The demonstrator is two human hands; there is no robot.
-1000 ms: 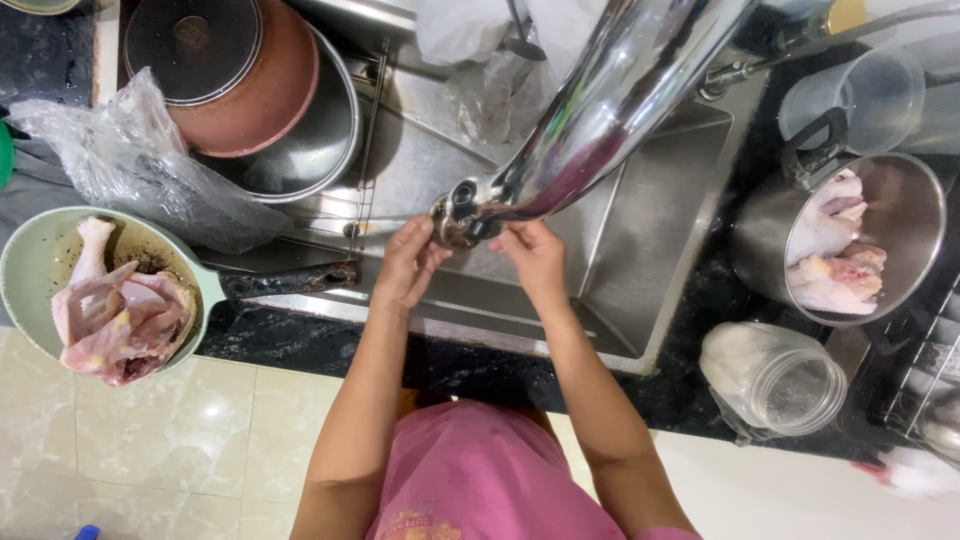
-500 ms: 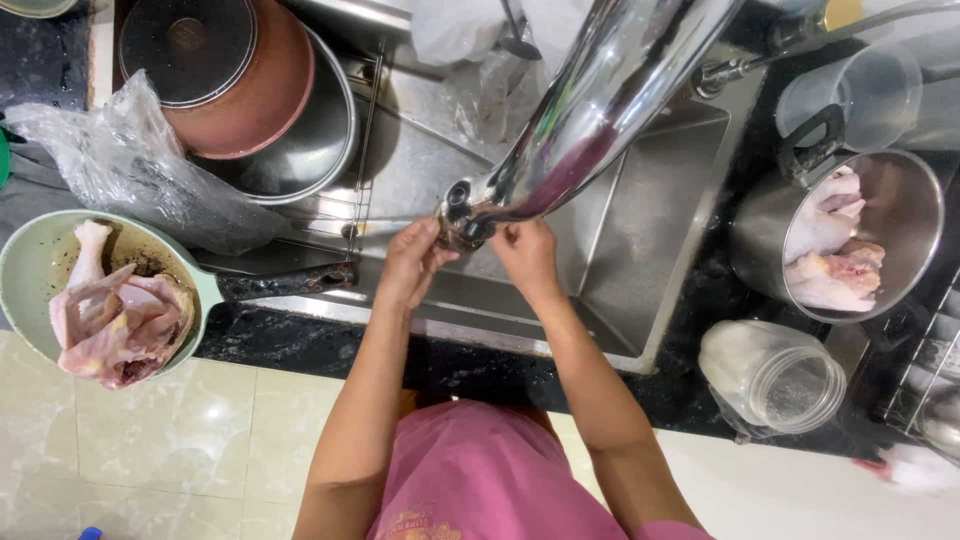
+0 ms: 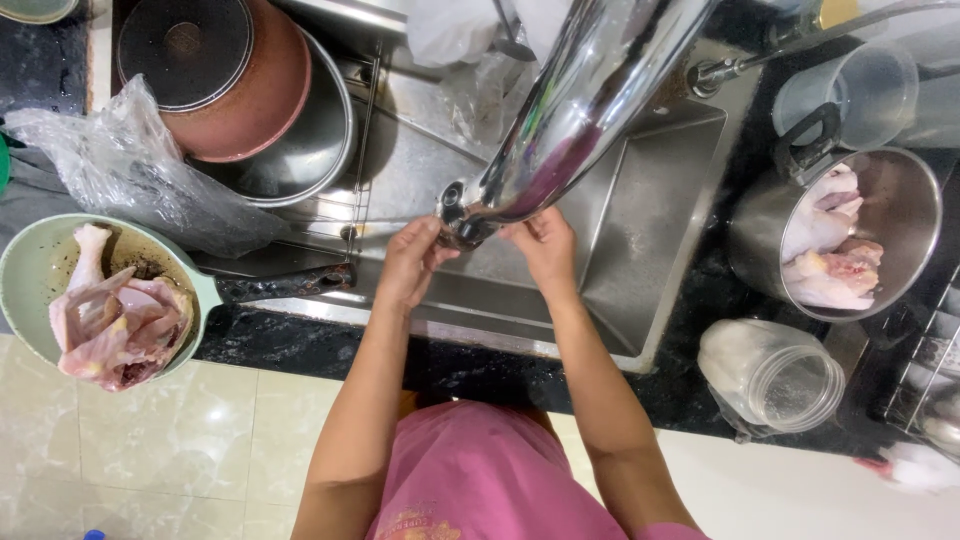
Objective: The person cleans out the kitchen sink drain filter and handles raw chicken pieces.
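Both hands meet under the tap (image 3: 470,215) spout over the sink (image 3: 640,230), left hand (image 3: 412,262) and right hand (image 3: 545,245) loosely curled, holding nothing I can see; the rigid, wet steel spout looks slippery, best pinched at its tip.

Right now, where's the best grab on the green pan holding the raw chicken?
Probably the dark handle of the green pan: it sticks out sideways toward the sink, bare and clear of the raw chicken. Come from above, fingers wrapped across it near the bowl.
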